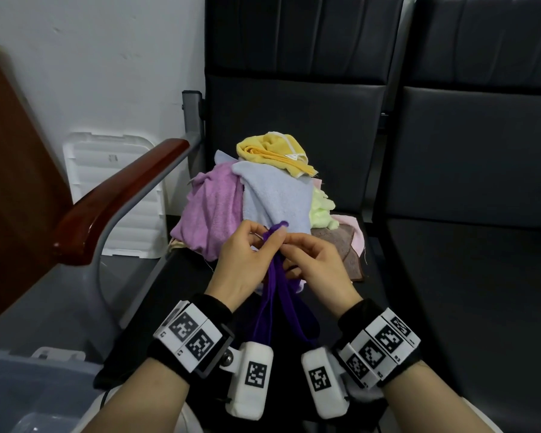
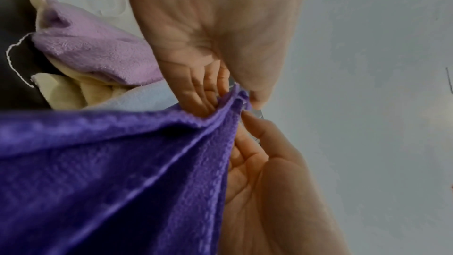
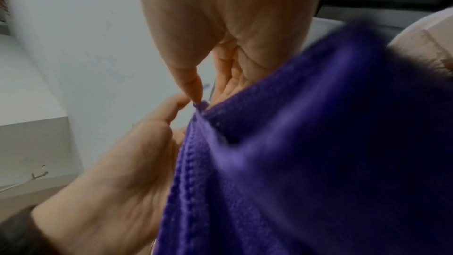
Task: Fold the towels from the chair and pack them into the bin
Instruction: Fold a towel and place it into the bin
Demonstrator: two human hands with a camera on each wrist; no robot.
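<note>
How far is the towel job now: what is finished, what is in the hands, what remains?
Done: nothing is visibly packed; the little of the bin in view shows no towel. In hand: the left hand and right hand pinch one top edge of the dark purple towel, which hangs unfolded. Left: the pile on the chair, with yellow towel, light blue towel, lilac towel and others.

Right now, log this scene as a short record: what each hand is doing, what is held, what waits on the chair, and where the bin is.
held item: dark purple fleece towel, hanging down from one pinched corner
left hand: pinches the towel's top corner
right hand: pinches the same corner
pile: loose unfolded towels on the black padded chair seat, yellow towel on top, pale blue towel and lilac towel below
bin: translucent grey plastic bin, lower left
stage: folding not yet begun
</note>
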